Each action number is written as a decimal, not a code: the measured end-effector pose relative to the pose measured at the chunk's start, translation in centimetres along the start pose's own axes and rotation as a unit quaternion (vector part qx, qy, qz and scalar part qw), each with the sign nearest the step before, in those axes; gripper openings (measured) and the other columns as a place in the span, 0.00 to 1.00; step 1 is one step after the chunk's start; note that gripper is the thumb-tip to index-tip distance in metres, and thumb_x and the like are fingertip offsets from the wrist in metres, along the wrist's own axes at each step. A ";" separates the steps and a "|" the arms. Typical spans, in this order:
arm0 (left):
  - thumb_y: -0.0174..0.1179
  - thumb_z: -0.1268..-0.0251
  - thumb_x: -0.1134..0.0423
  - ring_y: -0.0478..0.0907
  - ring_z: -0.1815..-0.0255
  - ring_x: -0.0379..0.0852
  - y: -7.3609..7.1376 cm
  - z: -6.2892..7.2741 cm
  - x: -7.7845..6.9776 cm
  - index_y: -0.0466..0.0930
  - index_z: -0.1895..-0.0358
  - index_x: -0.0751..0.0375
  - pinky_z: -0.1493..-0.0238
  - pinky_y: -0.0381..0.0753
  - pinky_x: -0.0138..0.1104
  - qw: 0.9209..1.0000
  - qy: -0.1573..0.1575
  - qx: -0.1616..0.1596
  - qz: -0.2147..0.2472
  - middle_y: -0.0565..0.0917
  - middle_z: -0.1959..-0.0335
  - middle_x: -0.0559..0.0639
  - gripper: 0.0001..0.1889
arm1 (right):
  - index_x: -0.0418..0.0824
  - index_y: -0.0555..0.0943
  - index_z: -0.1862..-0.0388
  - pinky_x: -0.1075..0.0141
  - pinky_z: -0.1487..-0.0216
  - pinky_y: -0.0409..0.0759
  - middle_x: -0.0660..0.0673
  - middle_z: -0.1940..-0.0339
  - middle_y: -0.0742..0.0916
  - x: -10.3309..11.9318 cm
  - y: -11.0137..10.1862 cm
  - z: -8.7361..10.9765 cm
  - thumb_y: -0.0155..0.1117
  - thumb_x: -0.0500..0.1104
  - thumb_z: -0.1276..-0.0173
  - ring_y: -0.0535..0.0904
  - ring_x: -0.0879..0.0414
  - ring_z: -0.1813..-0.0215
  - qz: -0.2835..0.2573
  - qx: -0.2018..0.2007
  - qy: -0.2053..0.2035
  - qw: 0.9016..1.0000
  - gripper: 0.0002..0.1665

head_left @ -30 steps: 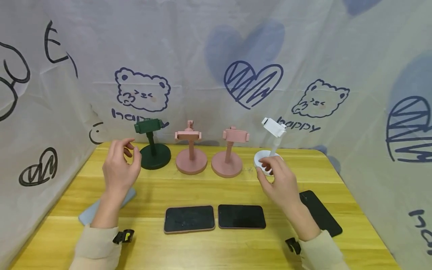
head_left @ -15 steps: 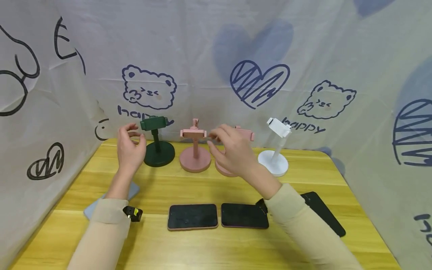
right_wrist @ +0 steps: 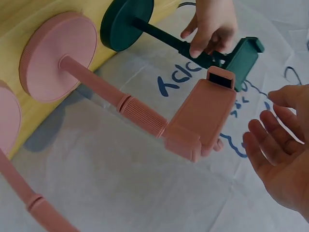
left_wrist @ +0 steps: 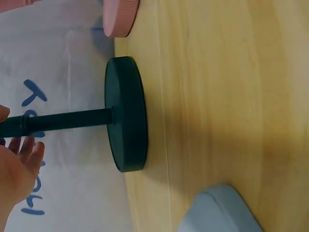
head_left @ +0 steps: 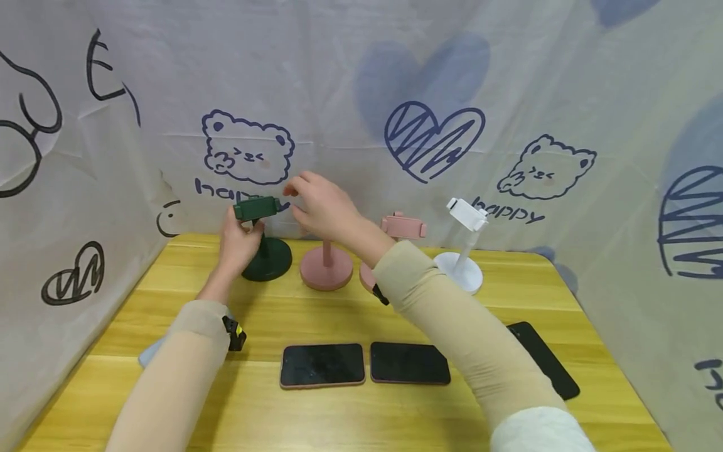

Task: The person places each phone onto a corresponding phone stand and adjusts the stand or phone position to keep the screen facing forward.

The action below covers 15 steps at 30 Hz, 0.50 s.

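A dark green phone stand (head_left: pixel 268 258) stands upright on a round base at the table's back left. My left hand (head_left: pixel 240 243) holds its post just below the phone clamp; the right wrist view shows thumb and fingers (right_wrist: pixel 203 39) on either side of it. My right hand (head_left: pixel 323 204) hovers right of the green clamp, in front of the upper part of a pink phone stand (head_left: pixel 326 269). Its fingers (right_wrist: pixel 275 137) are loosely bent and touch nothing. That pink clamp (right_wrist: pixel 205 113) lies between the right hand and the green stand in the right wrist view.
A second pink stand (head_left: pixel 403 227) and a white stand (head_left: pixel 467 215) stand farther right. Two phones with dark screens, one left (head_left: pixel 322 365) and one right (head_left: pixel 408 361), lie in front. A black phone (head_left: pixel 545 361) lies right, a grey-blue one (left_wrist: pixel 219 212) left, partly hidden by the arm.
My right hand has moved left from the white stand, past both pink stands, to near the green one. My left hand has moved right and taken hold of the green stand's post.
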State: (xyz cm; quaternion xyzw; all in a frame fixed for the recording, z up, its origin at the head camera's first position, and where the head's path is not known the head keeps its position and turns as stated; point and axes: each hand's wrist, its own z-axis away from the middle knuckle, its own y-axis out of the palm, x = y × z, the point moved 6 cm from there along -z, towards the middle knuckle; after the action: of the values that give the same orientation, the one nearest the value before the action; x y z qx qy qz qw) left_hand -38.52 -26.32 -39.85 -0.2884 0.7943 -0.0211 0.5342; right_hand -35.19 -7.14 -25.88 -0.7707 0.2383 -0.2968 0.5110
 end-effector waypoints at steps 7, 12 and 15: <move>0.58 0.27 0.76 0.76 0.42 0.67 0.9 -0.3 0.2 0.67 0.38 0.77 0.36 0.74 0.56 0.998 0.036 -0.041 -0.009 0.76 0.42 0.73 0.19 | 0.42 0.77 0.31 0.65 0.39 0.80 0.45 0.37 0.80 0.5 2.3 -3.2 0.59 0.41 0.20 0.79 0.53 0.39 0.032 0.099 0.027 0.994 0.21; 0.56 0.25 0.76 0.78 0.49 0.70 1.1 -0.3 0.1 0.72 0.41 0.77 0.42 0.77 0.58 0.998 0.037 -0.043 -0.035 0.80 0.50 0.75 0.14 | 0.42 0.76 0.27 0.64 0.37 0.80 0.44 0.34 0.82 0.3 3.4 -4.5 0.60 0.39 0.21 0.79 0.52 0.36 0.032 0.121 0.029 0.992 0.25; 0.56 0.25 0.75 0.79 0.55 0.70 1.2 -0.5 0.0 0.75 0.44 0.77 0.48 0.78 0.59 0.996 0.047 -0.037 -0.064 0.81 0.56 0.76 0.11 | 0.41 0.79 0.30 0.65 0.40 0.81 0.44 0.38 0.85 0.1 3.7 -5.0 0.61 0.38 0.22 0.82 0.54 0.41 0.031 0.120 0.021 0.992 0.23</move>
State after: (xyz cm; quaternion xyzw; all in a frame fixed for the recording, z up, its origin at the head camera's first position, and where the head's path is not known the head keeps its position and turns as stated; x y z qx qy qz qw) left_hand -39.49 -25.45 -40.00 -0.3568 0.7987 -0.0398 0.4829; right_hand -38.84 -11.77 -27.83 -0.6894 0.2354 -0.3234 0.6039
